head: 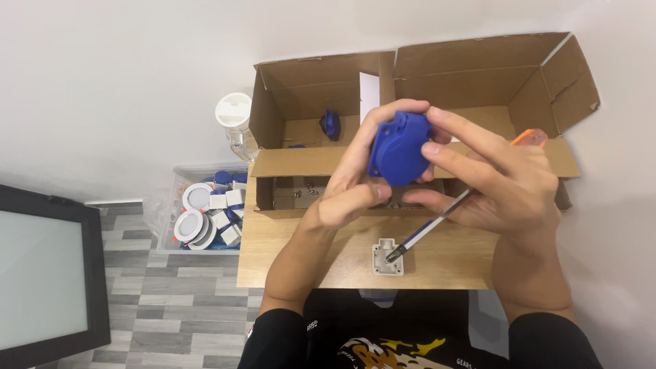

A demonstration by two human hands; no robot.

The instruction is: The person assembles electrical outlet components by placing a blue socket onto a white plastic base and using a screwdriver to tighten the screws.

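Note:
I hold a blue plastic socket housing up above the wooden table with both hands. My left hand grips it from the left side and behind. My right hand pinches its right edge with the fingertips and also holds a screwdriver with an orange handle under the palm. The screwdriver's tip touches a small grey square base that lies on the table near its front edge.
An open cardboard box stands at the back of the table with another blue part inside and small screws in a front compartment. A clear bin of round white lamps sits on the floor left, beside a clear jar.

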